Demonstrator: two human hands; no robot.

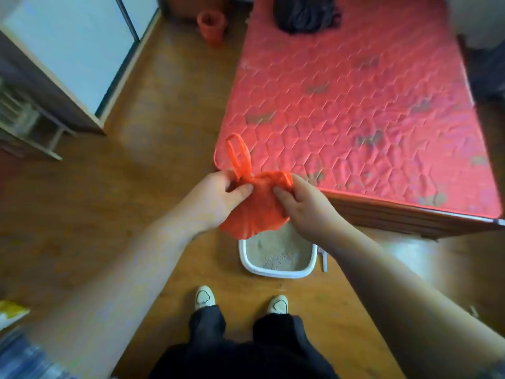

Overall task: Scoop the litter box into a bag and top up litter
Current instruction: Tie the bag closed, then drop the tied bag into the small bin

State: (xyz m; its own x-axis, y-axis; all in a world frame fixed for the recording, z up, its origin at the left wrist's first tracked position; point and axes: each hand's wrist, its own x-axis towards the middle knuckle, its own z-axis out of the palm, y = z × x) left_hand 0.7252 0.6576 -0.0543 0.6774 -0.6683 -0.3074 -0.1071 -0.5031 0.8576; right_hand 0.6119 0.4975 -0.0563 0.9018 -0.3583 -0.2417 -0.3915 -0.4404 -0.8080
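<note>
Orange bag (252,212) — pinched by left hand (218,199) and right hand (307,207) — partly hides litter box (276,274) beside mattress (355,105).

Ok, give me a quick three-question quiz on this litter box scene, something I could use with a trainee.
1. True or false: the left hand and the right hand both grip the orange bag.
2. Where is the litter box? A) on a table B) on the floor, under the bag C) on a chair
3. Fill in: the dark clothing lies on the red ____.

Key: 1 true; 2 B; 3 mattress.
</note>
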